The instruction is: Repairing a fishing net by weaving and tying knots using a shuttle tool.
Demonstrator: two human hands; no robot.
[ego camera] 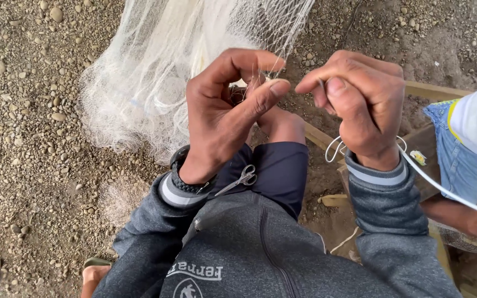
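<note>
White fishing net (155, 72), fine translucent mesh, bunched over gravel ground (28, 138), edge at knee. Left hand (222, 116) pinches net strands; right hand (360, 99) fingers closed on thin line. Small scissors (239, 180) on lap.

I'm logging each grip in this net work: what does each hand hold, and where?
The left hand pinches the white net at its mesh edge; the right hand pinches something thin between thumb and forefinger, too small to identify.

Both hands raised side by side, left hand (222, 110) and right hand (360, 99) with fingers pinched.
</note>
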